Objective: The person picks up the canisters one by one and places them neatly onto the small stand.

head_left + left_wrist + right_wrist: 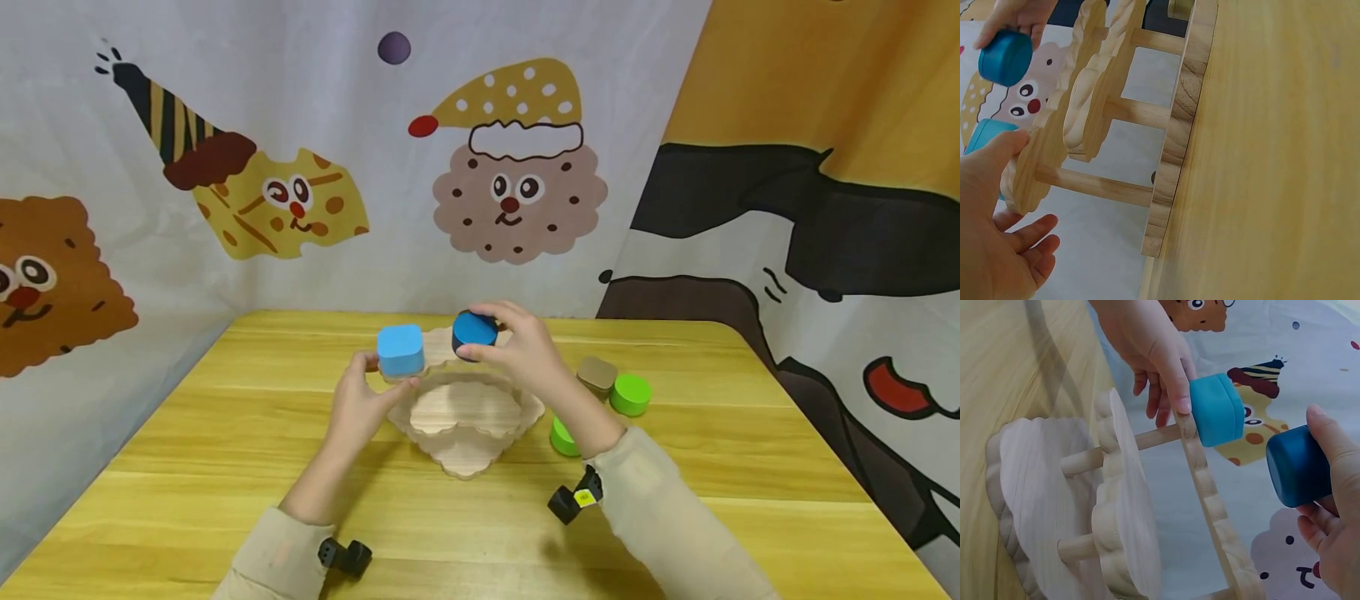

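A tiered wooden stand (465, 408) with scalloped boards on round posts (1094, 186) stands on the table. On its top board rests a light blue rounded-square block (401, 350). My left hand (360, 408) grips the board's left end beside this block, thumb at the edge and fingers below, as the right wrist view shows. Raised by the top board, to the right of the light blue block, is a dark blue round block (1297, 465). My right hand (521, 346) pinches it between thumb and fingers, apart from the light blue block.
To the right of the stand on the wooden table (750, 467) are a brown rounded-square block (597, 375) and a green round block (632, 394). Another green block (564, 438) is partly hidden by my right forearm. A printed cloth (315, 83) hangs behind the table.
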Tool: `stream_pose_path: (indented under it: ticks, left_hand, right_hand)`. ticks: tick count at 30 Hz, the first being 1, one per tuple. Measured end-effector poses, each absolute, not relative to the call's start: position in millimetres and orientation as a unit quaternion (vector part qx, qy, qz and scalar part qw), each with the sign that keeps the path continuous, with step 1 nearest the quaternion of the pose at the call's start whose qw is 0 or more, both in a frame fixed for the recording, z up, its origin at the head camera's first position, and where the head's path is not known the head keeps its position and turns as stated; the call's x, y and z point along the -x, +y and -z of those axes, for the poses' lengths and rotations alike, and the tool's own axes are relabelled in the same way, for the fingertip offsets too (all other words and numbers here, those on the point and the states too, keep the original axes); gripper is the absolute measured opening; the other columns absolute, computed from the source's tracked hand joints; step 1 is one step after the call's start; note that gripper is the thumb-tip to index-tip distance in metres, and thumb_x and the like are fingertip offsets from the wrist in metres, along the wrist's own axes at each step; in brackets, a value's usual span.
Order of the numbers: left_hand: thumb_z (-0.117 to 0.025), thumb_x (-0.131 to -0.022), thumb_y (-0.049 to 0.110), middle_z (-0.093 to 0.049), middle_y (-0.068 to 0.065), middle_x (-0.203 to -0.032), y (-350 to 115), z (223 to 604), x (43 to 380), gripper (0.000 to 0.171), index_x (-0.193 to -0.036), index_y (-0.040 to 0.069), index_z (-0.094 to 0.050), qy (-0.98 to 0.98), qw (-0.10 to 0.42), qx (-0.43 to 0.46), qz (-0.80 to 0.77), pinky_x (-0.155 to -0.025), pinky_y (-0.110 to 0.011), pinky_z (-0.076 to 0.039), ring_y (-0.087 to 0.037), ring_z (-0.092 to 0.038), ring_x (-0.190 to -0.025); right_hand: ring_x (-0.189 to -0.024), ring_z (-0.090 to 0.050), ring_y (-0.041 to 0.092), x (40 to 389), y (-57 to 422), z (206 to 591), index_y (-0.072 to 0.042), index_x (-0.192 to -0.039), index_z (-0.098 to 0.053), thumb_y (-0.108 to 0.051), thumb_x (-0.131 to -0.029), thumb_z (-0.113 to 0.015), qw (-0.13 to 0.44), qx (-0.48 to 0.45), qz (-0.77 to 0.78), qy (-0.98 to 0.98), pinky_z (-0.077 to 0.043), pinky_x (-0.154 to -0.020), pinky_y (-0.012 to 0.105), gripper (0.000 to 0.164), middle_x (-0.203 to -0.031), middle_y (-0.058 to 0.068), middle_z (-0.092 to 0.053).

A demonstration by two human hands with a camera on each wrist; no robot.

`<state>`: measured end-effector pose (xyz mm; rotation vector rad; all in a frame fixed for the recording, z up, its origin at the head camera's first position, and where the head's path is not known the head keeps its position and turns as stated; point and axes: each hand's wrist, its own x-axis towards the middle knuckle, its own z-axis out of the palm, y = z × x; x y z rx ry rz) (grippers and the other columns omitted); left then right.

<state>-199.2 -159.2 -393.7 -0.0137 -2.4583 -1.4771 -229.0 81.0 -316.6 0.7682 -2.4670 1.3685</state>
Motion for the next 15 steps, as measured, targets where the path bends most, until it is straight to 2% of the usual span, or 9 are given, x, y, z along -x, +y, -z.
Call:
stream_pose_path:
  ticks: [15]
  left_hand:
    - [-0.079, -0.077, 0.041, -0.052, -0.019, -0.12, -161, 394, 199, 0.071, -0.123, -0.002, -0.047, -0.85, 0.132, 0.007, 0.51, -0.094, -0.052, -0.038, -0.038, -0.046, -0.115]
  right_hand:
    - [-0.107, -0.055, 0.02, 254, 62, 327, -0.01, -0.13, -0.058, -0.034, -0.081, -0.076, 0.08, -0.273, -0.448, -0.847, -0.049, -0.085, 0.032, 0.058, -0.125, 0.005, -0.056]
